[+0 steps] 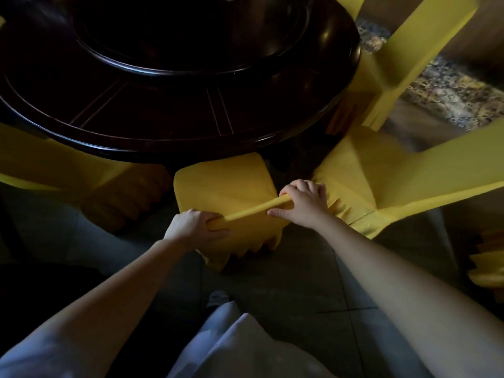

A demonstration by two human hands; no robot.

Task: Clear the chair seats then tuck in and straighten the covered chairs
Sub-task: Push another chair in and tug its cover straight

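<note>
One round dark table (pixel 136 143) dominates; the yellow-covered chair (pixel 223 186) sits with its seat partly under the rim, close beside a neighbouring covered chair (pixel 351 186). Left hand (pixel 193 225) and right hand (pixel 305 203) each curl tightly around its backrest top edge (pixel 253 211). Pushing evenly with both should keep it square to the table.

Person, as seen from close by.
- Upper garment: loose pale blue-white fabric shirt (pixel 245 347), softly creased at the front.
- Sleeve: short pale blue-white cloth sleeve (pixel 41 353) covering the top of the left arm.
- Forearms: bare on both sides, down to the left hand (pixel 195 225) and right hand (pixel 305 203).
- Footwear: grey rounded shoe toe (pixel 218 297), dimly lit.
</note>
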